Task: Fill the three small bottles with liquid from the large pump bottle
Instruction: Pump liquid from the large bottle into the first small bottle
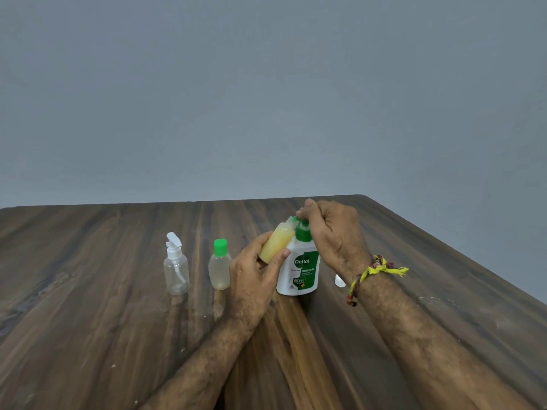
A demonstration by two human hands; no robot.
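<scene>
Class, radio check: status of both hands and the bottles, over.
Left hand grips tilted small bottle, yellow liquid inside. Right hand presses Dettol pump bottle. Spray bottle, green-capped bottle waiting. Nothing blocking.

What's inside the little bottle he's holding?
Yellowish liquid fills most of the small bottle, which the left hand holds tilted with its open neck at the pump bottle's spout. The fingers hide its bottom end. The right hand covers the pump top.

A dark wood-grain table (88, 291) with a smooth, faintly sheened top bears a clear glossy plastic spray bottle (176, 272), a frosted translucent plastic bottle (219, 269) with a green cap, and a white glossy plastic pump bottle (300, 272)
</scene>
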